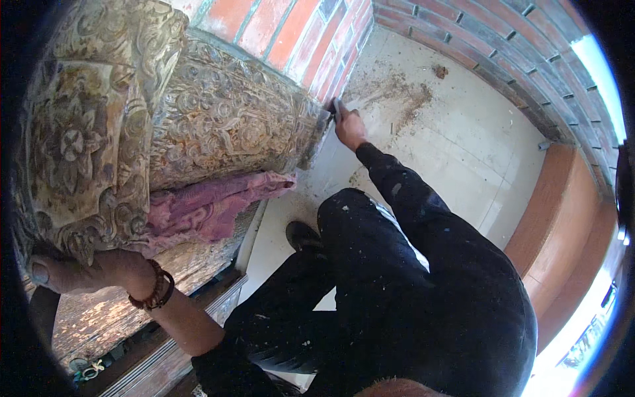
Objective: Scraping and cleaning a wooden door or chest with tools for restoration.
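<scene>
At the far left, my left hand [92, 271] is up against the lower corner of a carved wooden panel [218, 119], brown and worn, with flower and scroll reliefs. Its thumb shows, but the other fingers are mostly hidden. My right hand [350, 129] reaches forward to the panel's far end, where it meets the brick wall and pale floor. Its fingers are closed around a thin grey tool [338, 106], whose kind I cannot make out. A pink-purple patterned cloth [205, 208] hangs along the panel's lower edge, between my hands.
Brown dirt [407, 96] lies scattered across the pale tiled floor [463, 159] beyond my right hand. Brick walls [463, 40] enclose the far side. Orange-brown tiled steps [555, 212] rise at right. Weathered wood [119, 311] and a metal-edged track [192, 324] run below the panel.
</scene>
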Demonstrator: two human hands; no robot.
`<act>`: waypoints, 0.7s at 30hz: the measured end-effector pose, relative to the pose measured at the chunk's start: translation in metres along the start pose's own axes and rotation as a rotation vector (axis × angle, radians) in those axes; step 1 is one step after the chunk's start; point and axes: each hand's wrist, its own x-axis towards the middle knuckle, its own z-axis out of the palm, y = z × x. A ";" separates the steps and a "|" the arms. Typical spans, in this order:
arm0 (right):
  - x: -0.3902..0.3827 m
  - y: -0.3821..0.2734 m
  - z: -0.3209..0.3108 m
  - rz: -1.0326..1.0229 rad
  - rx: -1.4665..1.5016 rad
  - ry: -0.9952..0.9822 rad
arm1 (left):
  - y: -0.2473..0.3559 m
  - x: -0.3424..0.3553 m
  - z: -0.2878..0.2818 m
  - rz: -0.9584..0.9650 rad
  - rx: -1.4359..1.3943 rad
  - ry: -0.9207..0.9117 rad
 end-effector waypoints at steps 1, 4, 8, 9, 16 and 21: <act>0.000 0.012 -0.003 0.003 -0.008 0.000 | -0.010 0.000 -0.003 0.086 0.146 -0.022; 0.030 0.073 -0.018 -0.709 -0.633 0.164 | -0.024 0.013 -0.003 0.119 0.012 0.039; 0.094 0.103 -0.094 -0.129 -0.379 0.323 | -0.040 0.006 -0.016 0.346 0.233 -0.001; 0.091 0.099 -0.096 -0.128 -0.381 0.320 | -0.044 0.006 -0.018 0.427 0.329 -0.012; 0.037 0.080 -0.026 -0.163 -0.106 0.058 | -0.040 0.002 -0.003 0.310 0.219 0.007; 0.039 0.073 -0.043 -0.175 -0.412 0.217 | -0.037 0.011 -0.019 0.272 0.194 -0.039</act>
